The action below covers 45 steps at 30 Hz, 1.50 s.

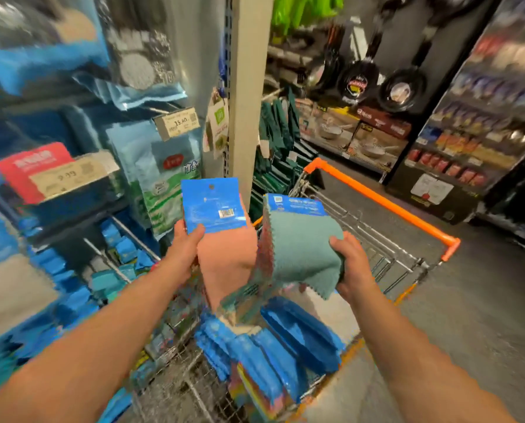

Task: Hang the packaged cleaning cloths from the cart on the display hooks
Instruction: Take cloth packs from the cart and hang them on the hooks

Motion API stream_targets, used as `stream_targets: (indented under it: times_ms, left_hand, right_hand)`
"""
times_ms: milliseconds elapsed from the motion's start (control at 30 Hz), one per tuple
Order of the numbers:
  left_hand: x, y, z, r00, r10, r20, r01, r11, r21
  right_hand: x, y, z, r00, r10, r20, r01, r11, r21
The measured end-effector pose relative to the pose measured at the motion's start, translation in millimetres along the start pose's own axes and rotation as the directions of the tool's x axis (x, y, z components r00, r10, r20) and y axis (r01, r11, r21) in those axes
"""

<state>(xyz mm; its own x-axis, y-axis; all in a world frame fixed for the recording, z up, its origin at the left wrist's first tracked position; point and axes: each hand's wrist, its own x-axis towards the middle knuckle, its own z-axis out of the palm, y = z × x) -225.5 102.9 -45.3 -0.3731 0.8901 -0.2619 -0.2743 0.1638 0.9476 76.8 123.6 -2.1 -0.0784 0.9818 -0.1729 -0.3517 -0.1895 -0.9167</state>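
My left hand (pixel 185 242) grips a pink cleaning cloth pack (pixel 227 257) by its blue header card, which has a hang hole at the top. My right hand (pixel 351 264) holds a stack of teal cloth packs (pixel 304 248) with blue headers, thumb on top. Both packs are above the wire cart (pixel 386 254), where several more blue-headed cloth packs (pixel 285 352) lie. Bare metal display hooks (pixel 126 236) stick out of the shelf at left, just below and left of my left hand.
The cart has an orange handle (pixel 383 203) at the right. Hanging blue and green packages (pixel 157 172) and price tags (pixel 178 122) fill the left display. A beige pillar (pixel 249 96) stands behind the packs. Pans and shelved goods line the aisle at right.
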Motion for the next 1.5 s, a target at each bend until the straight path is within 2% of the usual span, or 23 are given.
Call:
stream_targets:
  times_ms: [133, 233, 367, 467, 567, 633, 733, 867, 967, 1100, 1167, 1367, 1500]
  left_hand:
    - [-64, 22, 16, 1.0, 0.003, -0.029, -0.009, 0.977, -0.214]
    - [-108, 37, 22, 0.998, 0.022, -0.061, -0.04, 0.946, -0.322]
    - [-155, 58, 8, 0.972, 0.117, -0.202, -0.177, 0.935, -0.307]
    - [-190, 72, -7, 0.942, 0.201, -0.267, -0.268, 0.933, -0.241]
    - [-226, 84, -29, 0.909, 0.273, -0.315, -0.35, 0.91, -0.222]
    - [-246, 92, -50, 0.89, 0.314, -0.332, -0.388, 0.903, -0.186]
    - [-274, 103, -92, 0.873, 0.347, -0.343, -0.426, 0.885, -0.189]
    - [-314, 125, -158, 0.832, 0.387, -0.397, -0.485, 0.855, -0.184]
    - [-354, 143, -211, 0.785, 0.449, -0.427, -0.538, 0.836, -0.109]
    - [-413, 159, -294, 0.698, 0.479, -0.532, -0.599, 0.798, -0.068]
    - [-443, 163, -338, 0.664, 0.483, -0.571, -0.616, 0.786, -0.052]
    - [-514, 175, -440, 0.58, 0.522, -0.625, -0.614, 0.784, 0.085]
    - [-551, 187, -489, 0.465, 0.606, -0.645, -0.627, 0.74, 0.243]
  right_hand:
    - [-45, -34, 3, 0.974, -0.037, 0.225, 0.042, 0.999, -0.018]
    - [-76, -46, 13, 0.945, -0.068, 0.319, 0.072, 0.997, -0.003]
    - [-102, -50, 28, 0.909, -0.042, 0.416, 0.036, 0.999, 0.021]
    - [-107, -45, 44, 0.902, 0.025, 0.43, -0.045, 0.998, 0.035]
    - [-121, -41, 82, 0.907, 0.128, 0.401, -0.111, 0.992, -0.064]
    - [-137, -37, 111, 0.879, 0.185, 0.439, -0.162, 0.983, -0.088]
    - [-160, -29, 153, 0.831, 0.289, 0.475, -0.242, 0.957, -0.161]
    - [-199, -22, 215, 0.798, 0.26, 0.543, -0.15, 0.959, -0.239]
    - [-235, -13, 270, 0.749, 0.164, 0.642, -0.053, 0.981, -0.189]
    - [-287, 10, 348, 0.713, -0.006, 0.701, 0.099, 0.991, -0.092]
    - [-320, 24, 389, 0.725, -0.023, 0.689, 0.092, 0.994, -0.064]
    - [-420, 72, 493, 0.689, 0.032, 0.724, 0.006, 0.999, -0.05]
    - [-472, 104, 545, 0.646, 0.067, 0.76, -0.019, 0.997, -0.072]
